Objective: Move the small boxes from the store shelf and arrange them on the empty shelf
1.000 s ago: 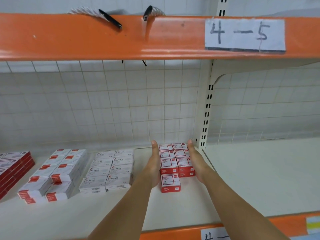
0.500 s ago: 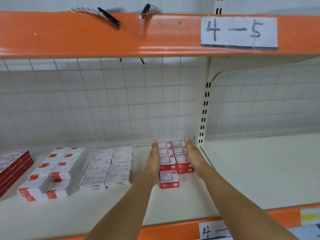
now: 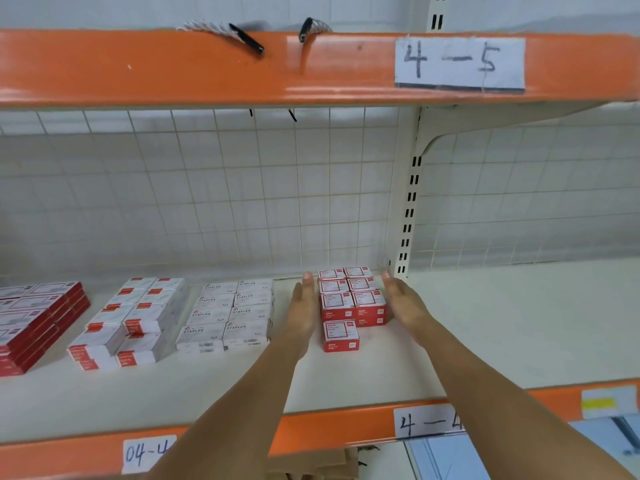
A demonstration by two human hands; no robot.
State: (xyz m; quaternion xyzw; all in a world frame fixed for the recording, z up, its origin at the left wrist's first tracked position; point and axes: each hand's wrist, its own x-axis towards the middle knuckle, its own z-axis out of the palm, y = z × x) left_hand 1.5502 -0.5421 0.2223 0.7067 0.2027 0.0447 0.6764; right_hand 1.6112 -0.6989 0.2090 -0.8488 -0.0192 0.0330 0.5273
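Both flat hands, left hand and right hand, fingers straight, flank the small red-and-white cardboard boxes at frame centre on the cream shelf.

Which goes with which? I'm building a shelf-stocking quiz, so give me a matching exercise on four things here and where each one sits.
1. red boxes
2. STAPLES boxes
3. 4-5 label
4. cord

A. on the upper orange beam, right part
B. between the two hands
C. draped over the upper beam, left of centre
D. just left of the left hand

Pairs: 1-B, 2-D, 3-A, 4-C
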